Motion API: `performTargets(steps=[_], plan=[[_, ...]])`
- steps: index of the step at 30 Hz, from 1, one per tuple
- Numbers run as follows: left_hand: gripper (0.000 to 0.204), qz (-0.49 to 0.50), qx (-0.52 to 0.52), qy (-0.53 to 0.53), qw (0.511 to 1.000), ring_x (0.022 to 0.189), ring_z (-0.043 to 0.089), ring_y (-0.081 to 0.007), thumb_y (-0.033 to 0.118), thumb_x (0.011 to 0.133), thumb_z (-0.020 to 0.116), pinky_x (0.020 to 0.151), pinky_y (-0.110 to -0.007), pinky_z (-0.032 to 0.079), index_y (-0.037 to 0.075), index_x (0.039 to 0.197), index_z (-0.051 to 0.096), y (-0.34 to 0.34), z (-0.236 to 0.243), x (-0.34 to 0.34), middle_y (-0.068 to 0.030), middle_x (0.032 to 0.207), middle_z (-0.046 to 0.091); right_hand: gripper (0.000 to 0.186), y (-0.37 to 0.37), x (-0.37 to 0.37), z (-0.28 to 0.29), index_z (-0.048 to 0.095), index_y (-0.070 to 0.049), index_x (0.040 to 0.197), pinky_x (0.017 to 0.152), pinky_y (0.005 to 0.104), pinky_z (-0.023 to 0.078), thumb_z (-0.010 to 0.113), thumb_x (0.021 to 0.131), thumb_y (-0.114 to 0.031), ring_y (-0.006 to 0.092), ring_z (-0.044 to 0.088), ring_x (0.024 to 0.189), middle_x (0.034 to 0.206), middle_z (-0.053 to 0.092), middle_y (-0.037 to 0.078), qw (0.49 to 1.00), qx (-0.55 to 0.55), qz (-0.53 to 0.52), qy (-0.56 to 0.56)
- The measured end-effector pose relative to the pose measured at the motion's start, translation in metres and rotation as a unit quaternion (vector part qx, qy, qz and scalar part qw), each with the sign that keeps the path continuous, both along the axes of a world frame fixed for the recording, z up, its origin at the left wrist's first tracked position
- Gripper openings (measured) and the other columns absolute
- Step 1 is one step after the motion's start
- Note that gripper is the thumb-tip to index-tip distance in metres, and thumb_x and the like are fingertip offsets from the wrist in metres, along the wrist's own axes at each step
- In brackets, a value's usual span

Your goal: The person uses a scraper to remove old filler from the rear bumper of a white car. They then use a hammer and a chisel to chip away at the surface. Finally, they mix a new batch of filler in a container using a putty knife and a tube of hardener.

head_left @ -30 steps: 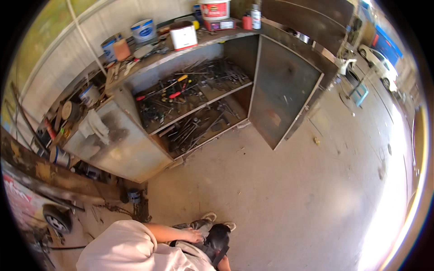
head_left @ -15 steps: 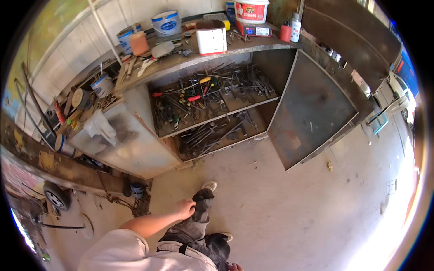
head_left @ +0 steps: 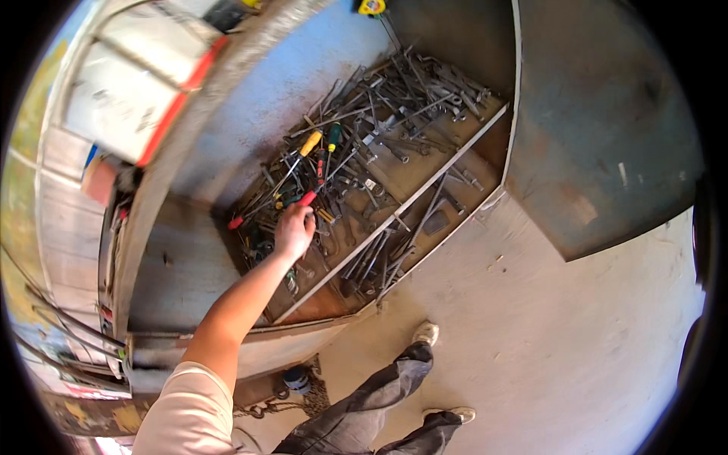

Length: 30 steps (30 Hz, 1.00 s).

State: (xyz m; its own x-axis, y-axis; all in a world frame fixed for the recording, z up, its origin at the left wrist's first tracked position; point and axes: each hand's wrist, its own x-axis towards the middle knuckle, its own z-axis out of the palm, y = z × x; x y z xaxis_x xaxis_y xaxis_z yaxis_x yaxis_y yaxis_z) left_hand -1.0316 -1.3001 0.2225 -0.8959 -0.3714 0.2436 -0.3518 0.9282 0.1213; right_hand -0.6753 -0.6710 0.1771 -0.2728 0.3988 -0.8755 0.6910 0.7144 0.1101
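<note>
My left hand [head_left: 293, 231] reaches into the upper shelf of a metal cabinet, its fingers closed at the end of a red-handled screwdriver [head_left: 307, 198]. The screwdriver's shaft points away into the pile of tools. Just beyond lie a yellow-handled screwdriver [head_left: 310, 143], a green-handled screwdriver [head_left: 334, 136] and a red and black handle [head_left: 321, 166]. Another red handle [head_left: 236, 223] rests to the left of my hand. Loose wrenches [head_left: 402, 148] and other dark metal tools cover the shelf [head_left: 413, 174]. My right hand is out of view.
The shelf's metal front edge [head_left: 455, 157] runs below my hand. Long rods [head_left: 428, 210] lie on the lower shelf. An open cabinet door [head_left: 599, 129] stands at the right. A white and red container [head_left: 125, 102] sits on the worktop, and a chain [head_left: 317, 390] lies on the floor.
I have leaned in toward the cabinet, and it fills more of the view. My left hand has gone from beside my leg to the red-handled screwdriver. My right hand has left the view.
</note>
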Motion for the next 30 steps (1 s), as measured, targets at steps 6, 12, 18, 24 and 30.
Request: performTargets(steps=[6, 12, 18, 24, 30], plan=[[0.011, 0.082, -0.091, -0.026, 0.992, 0.087, 0.059, -0.0344, 0.017, 0.085, 0.054, 0.077, -0.043, 0.049, 0.011, 0.091, 0.061, -0.087, -0.033, -0.067, -0.0141, 0.092, 0.060, 0.053, -0.035, 0.019, -0.038, 0.064, -0.003, 0.114, 0.085, 0.0435, 0.049, 0.055, 0.086, -0.047, 0.0372, 0.062, 0.101, 0.105, 0.065, 0.022, 0.999, -0.035, 0.032, -0.016], [0.023, 0.165, -0.058, -0.129, 0.976, 0.095, 0.060, -0.0356, 0.027, 0.088, 0.053, 0.083, -0.045, 0.048, 0.010, 0.101, 0.063, -0.230, -0.073, -0.046, -0.0169, 0.103, 0.064, 0.053, -0.053, -0.010, -0.018, 0.065, -0.001, 0.111, 0.084, 0.0453, 0.048, 0.054, 0.086, -0.047, 0.0378, 0.062, 0.099, 0.103, 0.065, 0.023, 0.993, 0.007, -0.042, -0.110], [0.029, 0.134, -0.069, -0.193, 0.970, 0.089, 0.060, -0.0418, 0.033, 0.089, 0.053, 0.075, -0.049, 0.049, 0.006, 0.093, 0.061, -0.239, -0.065, -0.059, -0.0213, 0.089, 0.064, 0.051, -0.049, 0.006, -0.036, 0.065, -0.006, 0.112, 0.085, 0.0456, 0.047, 0.051, 0.086, -0.047, 0.0382, 0.062, 0.100, 0.104, 0.066, 0.021, 0.995, -0.006, -0.043, -0.087], [0.038, 0.208, -0.119, -0.002, 0.971, 0.077, 0.061, -0.0407, 0.041, 0.096, 0.040, 0.067, -0.050, 0.047, 0.008, 0.089, 0.057, -0.137, -0.009, -0.073, -0.0200, 0.081, 0.063, 0.050, -0.049, -0.015, -0.034, 0.063, 0.000, 0.114, 0.088, 0.0438, 0.047, 0.051, 0.089, -0.042, 0.0378, 0.060, 0.104, 0.106, 0.064, 0.024, 0.997, -0.056, -0.034, -0.031], [0.034, 0.041, 0.250, 0.081, 0.964, 0.059, 0.039, -0.0084, 0.027, 0.099, 0.047, 0.056, -0.027, 0.036, 0.007, 0.072, 0.047, 0.084, 0.019, -0.041, 0.0044, 0.062, 0.040, 0.023, -0.075, -0.096, -0.116, 0.054, -0.004, 0.106, 0.052, 0.0196, 0.037, 0.059, 0.090, -0.020, 0.0053, 0.047, 0.059, 0.065, 0.049, -0.003, 0.875, -0.296, -0.301, 0.238]])
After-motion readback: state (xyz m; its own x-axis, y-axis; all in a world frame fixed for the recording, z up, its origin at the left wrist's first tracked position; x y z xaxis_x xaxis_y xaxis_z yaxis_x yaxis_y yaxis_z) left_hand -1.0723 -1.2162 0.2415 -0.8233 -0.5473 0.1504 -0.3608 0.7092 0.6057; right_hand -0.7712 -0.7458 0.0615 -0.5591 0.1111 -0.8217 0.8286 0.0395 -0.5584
